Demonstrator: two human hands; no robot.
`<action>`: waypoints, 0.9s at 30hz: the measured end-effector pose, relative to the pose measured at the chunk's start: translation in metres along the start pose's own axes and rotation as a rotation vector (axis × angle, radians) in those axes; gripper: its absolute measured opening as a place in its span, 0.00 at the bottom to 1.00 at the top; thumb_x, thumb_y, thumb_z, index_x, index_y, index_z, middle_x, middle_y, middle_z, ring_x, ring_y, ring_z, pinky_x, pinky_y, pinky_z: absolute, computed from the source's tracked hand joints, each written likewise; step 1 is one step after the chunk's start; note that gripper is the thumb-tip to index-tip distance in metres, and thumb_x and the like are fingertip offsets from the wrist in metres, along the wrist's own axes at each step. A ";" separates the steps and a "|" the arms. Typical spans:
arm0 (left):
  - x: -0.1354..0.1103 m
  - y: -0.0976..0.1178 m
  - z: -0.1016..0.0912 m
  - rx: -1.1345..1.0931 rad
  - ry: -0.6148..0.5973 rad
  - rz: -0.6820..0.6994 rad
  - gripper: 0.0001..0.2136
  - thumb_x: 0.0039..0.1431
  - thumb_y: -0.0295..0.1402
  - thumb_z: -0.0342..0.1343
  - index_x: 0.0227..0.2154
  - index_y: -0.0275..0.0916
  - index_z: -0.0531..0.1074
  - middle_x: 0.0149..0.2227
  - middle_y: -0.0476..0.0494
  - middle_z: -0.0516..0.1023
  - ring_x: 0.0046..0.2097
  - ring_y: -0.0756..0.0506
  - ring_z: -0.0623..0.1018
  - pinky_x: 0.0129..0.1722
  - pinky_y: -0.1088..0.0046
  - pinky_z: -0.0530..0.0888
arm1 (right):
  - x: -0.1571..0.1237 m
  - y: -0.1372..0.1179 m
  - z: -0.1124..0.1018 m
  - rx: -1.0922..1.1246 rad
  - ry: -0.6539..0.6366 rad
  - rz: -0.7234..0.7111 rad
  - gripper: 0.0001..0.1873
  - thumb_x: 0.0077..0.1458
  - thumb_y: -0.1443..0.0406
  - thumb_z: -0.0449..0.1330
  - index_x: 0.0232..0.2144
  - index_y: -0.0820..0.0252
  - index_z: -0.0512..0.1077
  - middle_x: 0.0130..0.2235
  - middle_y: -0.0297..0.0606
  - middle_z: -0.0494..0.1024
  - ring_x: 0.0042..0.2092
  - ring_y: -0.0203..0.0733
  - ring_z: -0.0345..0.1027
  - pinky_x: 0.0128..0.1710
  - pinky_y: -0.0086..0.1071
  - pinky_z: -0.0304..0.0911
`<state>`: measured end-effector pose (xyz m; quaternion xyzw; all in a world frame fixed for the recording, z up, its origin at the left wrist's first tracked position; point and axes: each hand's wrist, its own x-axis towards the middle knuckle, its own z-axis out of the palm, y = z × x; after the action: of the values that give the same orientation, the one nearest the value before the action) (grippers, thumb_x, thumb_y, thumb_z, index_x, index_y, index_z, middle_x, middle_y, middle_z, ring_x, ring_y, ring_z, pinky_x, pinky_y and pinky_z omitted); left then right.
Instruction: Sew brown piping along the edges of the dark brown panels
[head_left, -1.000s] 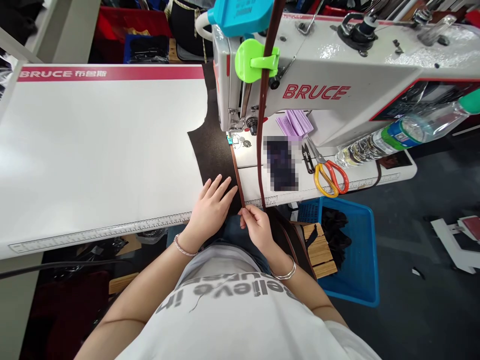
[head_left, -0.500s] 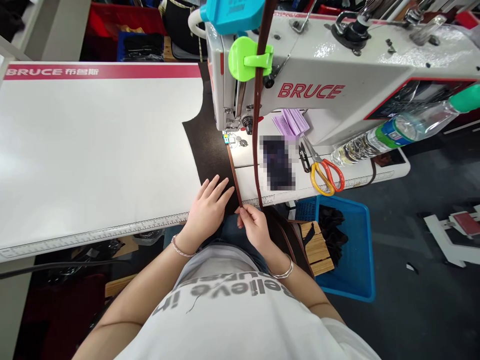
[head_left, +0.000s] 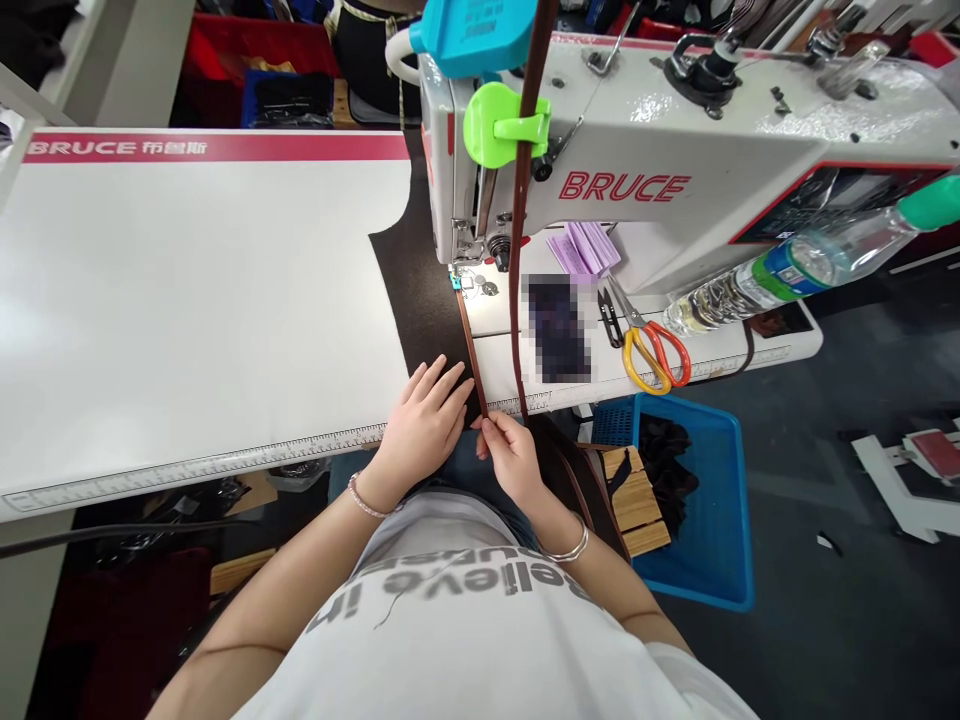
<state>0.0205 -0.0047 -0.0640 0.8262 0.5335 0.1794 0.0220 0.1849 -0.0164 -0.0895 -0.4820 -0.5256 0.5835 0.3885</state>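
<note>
Left hand [head_left: 424,425] lies flat and open, fingers spread, pressing on a dark brown leather panel [head_left: 420,310]. Right hand [head_left: 511,462] is closed in a pinch, thumb and forefinger gripping a narrow brown leather strip [head_left: 472,352]. The strip runs from that pinch toward 12 o'clock, along the panel's edge, and ends under the presser foot [head_left: 466,262] of a white BRUCE sewing machine [head_left: 622,185]. The panel sits partly on the white tabletop [head_left: 187,320], its far end passing under the machine's left side.

A second brown strap [head_left: 519,240] hangs past a green plastic clip [head_left: 501,124], just beside the right hand. From the hands, at about 2 o'clock, lie orange-and-yellow scissors [head_left: 656,358], thread snips [head_left: 610,318] and purple paper slips [head_left: 585,250]. A pixelated object [head_left: 559,328] is unreadable. A blue plastic basket [head_left: 694,500] sits at 4 o'clock, below the tabletop.
</note>
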 end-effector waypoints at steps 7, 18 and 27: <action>-0.001 0.000 0.002 -0.001 0.013 0.006 0.18 0.65 0.28 0.46 0.55 0.31 0.70 0.61 0.35 0.69 0.65 0.34 0.62 0.64 0.49 0.62 | 0.000 0.001 0.000 -0.002 0.000 -0.004 0.16 0.63 0.55 0.53 0.32 0.60 0.71 0.20 0.30 0.67 0.22 0.34 0.61 0.25 0.28 0.59; -0.003 -0.004 0.002 0.008 0.007 0.048 0.19 0.63 0.22 0.44 0.54 0.30 0.70 0.60 0.36 0.69 0.65 0.34 0.63 0.64 0.50 0.63 | 0.001 0.002 0.000 -0.002 0.008 0.000 0.17 0.63 0.54 0.52 0.32 0.59 0.71 0.19 0.30 0.67 0.22 0.34 0.61 0.25 0.29 0.59; -0.001 -0.003 0.000 0.004 0.031 0.009 0.17 0.66 0.30 0.48 0.54 0.30 0.70 0.59 0.36 0.71 0.63 0.34 0.66 0.63 0.50 0.65 | 0.001 0.003 0.000 0.006 0.003 -0.003 0.16 0.64 0.55 0.52 0.32 0.59 0.71 0.20 0.30 0.67 0.22 0.34 0.61 0.25 0.29 0.59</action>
<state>0.0176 -0.0044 -0.0650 0.8258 0.5303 0.1914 0.0113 0.1846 -0.0157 -0.0930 -0.4810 -0.5237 0.5839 0.3917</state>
